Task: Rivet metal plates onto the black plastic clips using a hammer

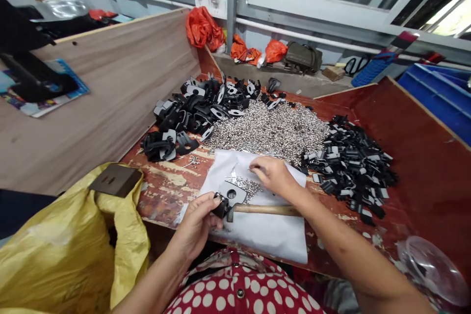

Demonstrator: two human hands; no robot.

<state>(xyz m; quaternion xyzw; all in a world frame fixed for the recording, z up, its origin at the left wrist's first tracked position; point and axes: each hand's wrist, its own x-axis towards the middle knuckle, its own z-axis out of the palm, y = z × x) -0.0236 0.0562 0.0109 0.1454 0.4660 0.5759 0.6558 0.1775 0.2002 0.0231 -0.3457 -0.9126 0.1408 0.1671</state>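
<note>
My left hand (198,216) is closed on a black plastic part with a grey pad (237,192) that has a round hole. It holds the part over a white sheet (268,235) near the table's front edge. My right hand (272,174) is pinched, fingertips together, just above a small heap of metal pins (250,187) on the sheet. Whatever sits between those fingertips is too small to make out. A hammer (267,209) with a wooden handle lies across the sheet, its head beside my left fingers.
A large mound of metal pins (272,125) covers the table's middle. Black padded parts (198,108) are heaped at left, small black pieces (353,167) at right. Wooden side boards (412,132) enclose the table. A yellow bag (69,250) hangs front left; a clear plastic bowl (432,270) stands front right.
</note>
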